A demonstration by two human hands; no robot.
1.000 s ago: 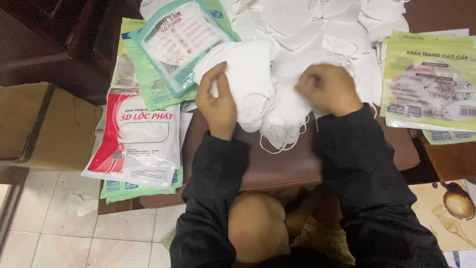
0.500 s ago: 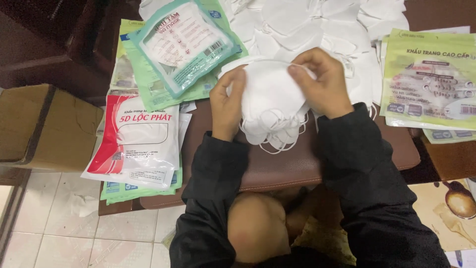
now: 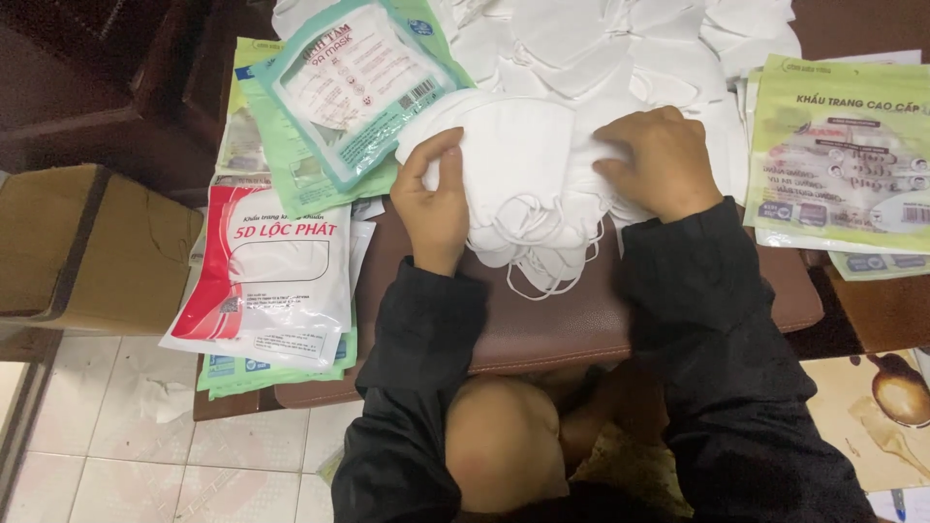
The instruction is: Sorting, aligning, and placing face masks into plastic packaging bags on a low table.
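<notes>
Both hands, left [image 3: 433, 208] and right [image 3: 659, 160], clasp a stack of white masks [image 3: 528, 179] between them.

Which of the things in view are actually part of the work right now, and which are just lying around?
In use:
left hand
right hand
stack of white masks
brown cushion

Lying about:
loose white masks
green mask packets
red and white packet
cardboard box

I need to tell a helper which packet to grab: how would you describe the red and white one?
Start at the brown padded board. Left of the left hand, a stack of flat packets overhangs its edge. The red and white packet tops that stack; its neighbours are green.
</notes>
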